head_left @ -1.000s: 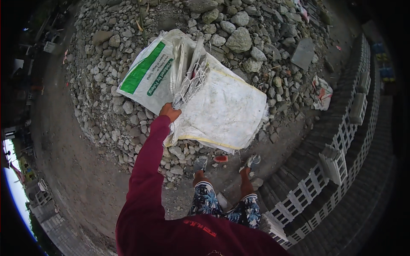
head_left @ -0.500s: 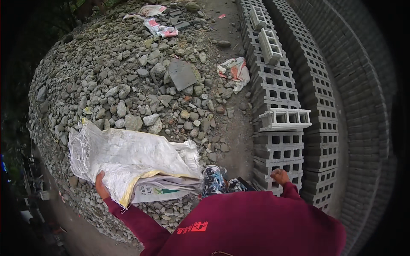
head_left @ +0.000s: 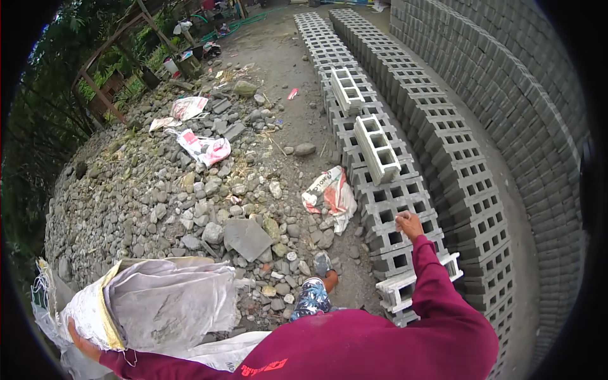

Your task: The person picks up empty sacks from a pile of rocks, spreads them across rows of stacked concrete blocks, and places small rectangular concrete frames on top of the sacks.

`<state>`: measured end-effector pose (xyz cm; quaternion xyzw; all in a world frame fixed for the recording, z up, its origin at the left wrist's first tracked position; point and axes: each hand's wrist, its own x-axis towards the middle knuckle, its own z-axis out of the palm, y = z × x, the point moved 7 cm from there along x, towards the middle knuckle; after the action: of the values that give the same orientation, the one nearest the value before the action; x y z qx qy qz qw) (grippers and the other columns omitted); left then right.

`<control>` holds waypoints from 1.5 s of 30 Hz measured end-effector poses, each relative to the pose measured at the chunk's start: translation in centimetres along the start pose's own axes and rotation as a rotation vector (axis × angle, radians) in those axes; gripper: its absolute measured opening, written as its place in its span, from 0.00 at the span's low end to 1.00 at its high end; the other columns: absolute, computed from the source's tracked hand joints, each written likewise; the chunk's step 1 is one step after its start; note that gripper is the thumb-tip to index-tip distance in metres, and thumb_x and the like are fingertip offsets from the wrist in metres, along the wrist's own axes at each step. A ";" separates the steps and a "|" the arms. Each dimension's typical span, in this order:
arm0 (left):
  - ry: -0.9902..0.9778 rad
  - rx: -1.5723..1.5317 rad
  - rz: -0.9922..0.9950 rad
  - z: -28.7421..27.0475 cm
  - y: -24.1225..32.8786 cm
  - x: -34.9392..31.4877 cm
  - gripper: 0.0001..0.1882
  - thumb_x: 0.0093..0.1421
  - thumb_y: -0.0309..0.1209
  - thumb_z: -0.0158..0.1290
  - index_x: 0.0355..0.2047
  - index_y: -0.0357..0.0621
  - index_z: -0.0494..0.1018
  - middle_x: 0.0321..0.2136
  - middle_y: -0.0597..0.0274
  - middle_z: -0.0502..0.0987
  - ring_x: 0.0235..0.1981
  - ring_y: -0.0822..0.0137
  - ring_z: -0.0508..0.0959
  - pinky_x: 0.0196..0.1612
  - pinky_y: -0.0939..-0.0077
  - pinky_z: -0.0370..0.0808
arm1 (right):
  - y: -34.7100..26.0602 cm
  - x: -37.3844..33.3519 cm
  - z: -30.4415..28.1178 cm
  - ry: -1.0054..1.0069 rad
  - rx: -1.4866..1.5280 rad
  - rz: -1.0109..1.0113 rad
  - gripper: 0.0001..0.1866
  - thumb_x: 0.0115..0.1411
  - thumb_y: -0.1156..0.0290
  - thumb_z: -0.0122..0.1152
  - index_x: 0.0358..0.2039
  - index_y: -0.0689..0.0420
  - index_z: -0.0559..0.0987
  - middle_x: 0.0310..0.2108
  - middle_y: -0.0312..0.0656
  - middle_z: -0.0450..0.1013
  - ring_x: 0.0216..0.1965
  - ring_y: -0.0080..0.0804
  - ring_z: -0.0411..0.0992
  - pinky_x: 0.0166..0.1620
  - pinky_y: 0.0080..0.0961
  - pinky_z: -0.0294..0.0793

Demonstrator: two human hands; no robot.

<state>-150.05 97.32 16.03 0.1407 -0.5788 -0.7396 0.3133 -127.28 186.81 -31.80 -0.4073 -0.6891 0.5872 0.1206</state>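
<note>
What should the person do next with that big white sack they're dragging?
Probably keep pulling the white sack a little further across the gravel pile. The left hand grips its yellow-edged mouth, and the sack lies slumped on the stones. The right hand is out to the side over the concrete blocks, likely for balance.

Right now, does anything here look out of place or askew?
Yes. Two blocks lie tilted on top of the flat rows, out of line. Torn empty sacks litter the gravel pile and the ground beside the rows.
</note>
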 end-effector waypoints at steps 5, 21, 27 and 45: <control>-0.098 0.461 0.602 14.2 5.3 9.2 0.24 0.59 0.35 0.47 0.49 0.27 0.67 0.50 0.48 0.70 0.50 0.57 0.71 0.54 0.65 0.66 | 5.0 4.3 2.9 -0.145 -0.260 0.248 0.07 0.49 0.71 0.60 0.24 0.63 0.77 0.20 0.43 0.74 0.20 0.30 0.74 0.23 0.26 0.75; 0.074 1.172 0.960 59.2 -12.3 30.8 0.21 0.54 0.22 0.44 0.50 0.39 0.69 0.47 0.54 0.74 0.47 0.61 0.72 0.52 0.72 0.66 | -12.4 49.6 -5.2 0.769 0.031 0.141 0.11 0.55 0.66 0.55 0.24 0.61 0.75 0.14 0.40 0.70 0.09 0.23 0.63 0.14 0.22 0.63; 0.002 1.330 0.857 77.0 -23.0 40.0 0.23 0.51 0.25 0.50 0.50 0.39 0.69 0.45 0.54 0.75 0.45 0.63 0.73 0.51 0.73 0.67 | -37.9 81.4 5.0 0.327 0.012 -0.174 0.11 0.55 0.66 0.55 0.27 0.62 0.75 0.16 0.38 0.71 0.13 0.21 0.67 0.16 0.20 0.65; -0.383 -0.172 -0.152 161.2 -60.2 45.0 0.16 0.55 0.32 0.50 0.39 0.30 0.71 0.36 0.51 0.76 0.36 0.56 0.78 0.43 0.65 0.75 | -38.2 122.2 30.3 -0.117 -0.298 0.609 0.12 0.50 0.66 0.59 0.20 0.64 0.78 0.16 0.44 0.74 0.14 0.32 0.71 0.18 0.28 0.71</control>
<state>-294.56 201.03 12.95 0.0135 -0.5500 -0.8211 0.1517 -240.92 251.96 -43.73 -0.5730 -0.6199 0.5114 -0.1607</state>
